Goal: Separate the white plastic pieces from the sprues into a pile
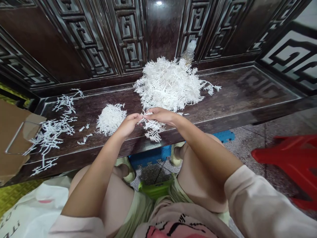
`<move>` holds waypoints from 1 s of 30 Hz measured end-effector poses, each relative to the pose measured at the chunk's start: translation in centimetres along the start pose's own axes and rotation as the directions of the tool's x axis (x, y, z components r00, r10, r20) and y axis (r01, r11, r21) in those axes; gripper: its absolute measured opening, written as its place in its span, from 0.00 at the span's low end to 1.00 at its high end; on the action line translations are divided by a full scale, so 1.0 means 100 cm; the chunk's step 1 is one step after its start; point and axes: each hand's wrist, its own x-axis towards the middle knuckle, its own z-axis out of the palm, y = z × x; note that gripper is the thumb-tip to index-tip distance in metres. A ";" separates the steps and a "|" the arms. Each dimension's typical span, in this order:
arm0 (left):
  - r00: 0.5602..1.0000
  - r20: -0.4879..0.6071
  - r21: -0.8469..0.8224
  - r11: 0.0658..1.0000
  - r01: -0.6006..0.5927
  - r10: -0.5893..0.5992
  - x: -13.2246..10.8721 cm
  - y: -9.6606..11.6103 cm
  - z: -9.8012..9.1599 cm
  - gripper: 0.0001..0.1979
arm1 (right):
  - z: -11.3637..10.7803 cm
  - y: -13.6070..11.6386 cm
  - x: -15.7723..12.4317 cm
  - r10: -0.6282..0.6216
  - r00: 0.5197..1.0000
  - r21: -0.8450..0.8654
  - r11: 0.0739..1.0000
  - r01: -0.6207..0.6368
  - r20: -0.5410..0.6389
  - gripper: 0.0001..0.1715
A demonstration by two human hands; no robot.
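My left hand (130, 124) and my right hand (160, 115) meet over the front of a dark wooden bench. Both are closed, fingertips pinching a white branched plastic sprig (154, 129) whose feathery ends hang below my right hand. Just behind my hands rises a large heap of similar white sprigs (169, 84). Left of my left hand lies a smaller mound of short white pieces (111, 119). Farther left, bare white branching stems (54, 132) are spread out, with a few loose bits between. My fingers partly hide where the sprig is gripped.
The wooden bench (235, 89) has a carved back. A capped clear bottle (189, 52) stands behind the big heap. A cardboard box (17, 132) is at the left end, a white bag (37, 205) below it. A red plastic stool (289, 158) stands on the floor at right.
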 end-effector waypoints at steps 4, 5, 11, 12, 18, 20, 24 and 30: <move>0.996 0.070 -0.118 0.991 0.068 -0.060 0.002 -0.002 -0.006 0.12 | 0.001 -0.001 0.000 -0.053 0.998 0.018 0.998 0.053 0.042 0.11; 0.994 0.089 -0.126 0.989 0.075 -0.064 0.002 -0.002 -0.007 0.12 | 0.002 -0.002 0.000 -0.067 0.997 0.020 0.998 0.066 0.040 0.11; 0.988 0.107 -0.063 0.991 0.121 -0.114 -0.003 0.003 -0.005 0.18 | 0.005 -0.003 0.001 -0.085 0.996 -0.049 0.995 0.085 -0.009 0.09; 0.987 0.103 -0.035 0.992 0.124 -0.119 -0.004 0.005 -0.004 0.18 | 0.006 -0.003 0.001 -0.082 0.997 -0.065 0.995 0.081 -0.014 0.09; 0.999 0.053 0.051 0.999 0.003 -0.006 -0.002 0.003 0.000 0.15 | 0.010 -0.002 0.005 -0.161 0.986 -0.221 0.964 0.146 -0.052 0.10; 0.999 -0.007 0.046 0.998 -0.051 0.051 0.001 -0.001 0.004 0.15 | 0.011 0.001 0.008 -0.221 0.970 -0.284 0.941 0.184 -0.103 0.10; 0.980 -0.144 0.064 0.990 -0.129 0.137 0.004 -0.007 0.015 0.15 | 0.010 0.006 0.014 -0.291 0.933 -0.357 0.912 0.204 -0.210 0.10; 0.959 -0.213 0.114 0.979 -0.166 0.188 0.007 -0.003 0.024 0.16 | 0.014 0.004 0.013 -0.302 0.910 -0.353 0.915 0.194 -0.283 0.09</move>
